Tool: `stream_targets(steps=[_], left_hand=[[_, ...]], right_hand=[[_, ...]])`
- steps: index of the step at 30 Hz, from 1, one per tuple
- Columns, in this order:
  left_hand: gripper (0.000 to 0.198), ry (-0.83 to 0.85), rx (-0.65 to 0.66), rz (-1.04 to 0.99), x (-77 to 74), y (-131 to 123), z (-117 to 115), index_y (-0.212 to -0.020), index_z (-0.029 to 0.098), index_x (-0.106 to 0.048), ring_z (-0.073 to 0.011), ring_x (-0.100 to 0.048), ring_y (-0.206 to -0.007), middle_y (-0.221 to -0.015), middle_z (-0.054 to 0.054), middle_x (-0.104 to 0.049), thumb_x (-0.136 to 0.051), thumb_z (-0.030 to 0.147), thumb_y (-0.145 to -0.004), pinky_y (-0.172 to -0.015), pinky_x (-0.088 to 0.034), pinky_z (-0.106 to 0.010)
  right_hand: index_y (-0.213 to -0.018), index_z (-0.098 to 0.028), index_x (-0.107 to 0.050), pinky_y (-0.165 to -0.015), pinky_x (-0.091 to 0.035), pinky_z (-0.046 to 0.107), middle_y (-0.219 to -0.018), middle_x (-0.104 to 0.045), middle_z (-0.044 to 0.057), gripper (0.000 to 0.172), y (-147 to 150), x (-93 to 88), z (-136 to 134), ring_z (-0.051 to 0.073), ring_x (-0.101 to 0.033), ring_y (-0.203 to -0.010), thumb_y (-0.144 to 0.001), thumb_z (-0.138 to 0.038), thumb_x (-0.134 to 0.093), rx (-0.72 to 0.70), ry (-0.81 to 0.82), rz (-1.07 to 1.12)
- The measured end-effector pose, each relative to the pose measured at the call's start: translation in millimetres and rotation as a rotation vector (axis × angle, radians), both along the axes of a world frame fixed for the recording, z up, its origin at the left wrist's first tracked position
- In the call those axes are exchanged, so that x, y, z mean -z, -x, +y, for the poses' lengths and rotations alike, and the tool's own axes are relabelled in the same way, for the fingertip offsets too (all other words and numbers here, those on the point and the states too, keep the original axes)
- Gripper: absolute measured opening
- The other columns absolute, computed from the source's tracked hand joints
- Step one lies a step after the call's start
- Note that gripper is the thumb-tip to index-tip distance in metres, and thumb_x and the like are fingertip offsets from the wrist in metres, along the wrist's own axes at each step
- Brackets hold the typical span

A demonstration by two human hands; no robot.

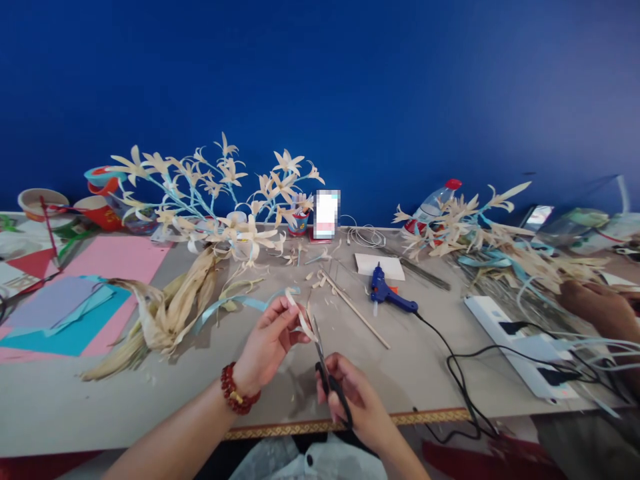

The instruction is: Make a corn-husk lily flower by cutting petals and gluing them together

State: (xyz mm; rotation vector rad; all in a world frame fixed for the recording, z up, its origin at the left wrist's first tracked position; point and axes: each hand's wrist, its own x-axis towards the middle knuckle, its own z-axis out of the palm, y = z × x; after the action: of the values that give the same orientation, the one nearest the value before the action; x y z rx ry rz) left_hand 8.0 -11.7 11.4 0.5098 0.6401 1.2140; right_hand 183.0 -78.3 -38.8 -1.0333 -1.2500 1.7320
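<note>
My left hand (267,347) pinches a thin pale strip of corn husk (300,317) above the grey table (75,400); a red bead bracelet (235,393) circles that wrist. My right hand (353,393) grips black scissors (325,370) with the blades pointing up at the strip. A pile of dried corn husks (160,313) and a light blue ribbon (235,305) lie just left of my left hand. A blue glue gun (387,293) rests beyond my right hand, beside a thin wooden stick (355,310).
Husk flower sprays (215,187) stand at the back, more lie at the right (465,223). Pink and blue paper sheets (75,300) cover the left. A white power strip (520,347) with black cables sits right. Another person's hand (597,307) works at the far right.
</note>
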Motion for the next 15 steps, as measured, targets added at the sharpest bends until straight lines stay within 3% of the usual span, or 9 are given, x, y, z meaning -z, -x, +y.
stream_targets(steps=[5, 15], left_hand=[[0.017, 0.045, -0.037, -0.031, 2.1, 0.8, 0.6, -0.081, 0.017, -0.058, -0.0083, -0.060, -0.067, -0.079, 0.002, -0.063, -0.073, 0.024, -0.076, -0.059, -0.055, -0.020], [0.013, 0.026, -0.129, -0.035, 4.7, -3.5, -0.4, -0.080, 0.018, -0.056, -0.0082, -0.060, -0.070, -0.079, 0.003, -0.062, -0.069, 0.020, -0.080, -0.066, -0.053, -0.021]], right_hand=[[-0.092, -0.022, -0.046, -0.047, -0.035, 0.019, -0.077, -0.053, 0.000, 0.048, 1.2, -7.2, 1.2, 0.010, -0.041, -0.057, -0.074, -0.061, -0.067, -0.014, 0.006, 0.023], [-0.091, -0.021, -0.048, -0.049, -0.035, 0.020, -0.079, -0.053, 0.001, 0.050, 8.2, -8.8, 5.6, 0.011, -0.042, -0.060, -0.072, -0.063, -0.068, 0.033, 0.002, -0.024]])
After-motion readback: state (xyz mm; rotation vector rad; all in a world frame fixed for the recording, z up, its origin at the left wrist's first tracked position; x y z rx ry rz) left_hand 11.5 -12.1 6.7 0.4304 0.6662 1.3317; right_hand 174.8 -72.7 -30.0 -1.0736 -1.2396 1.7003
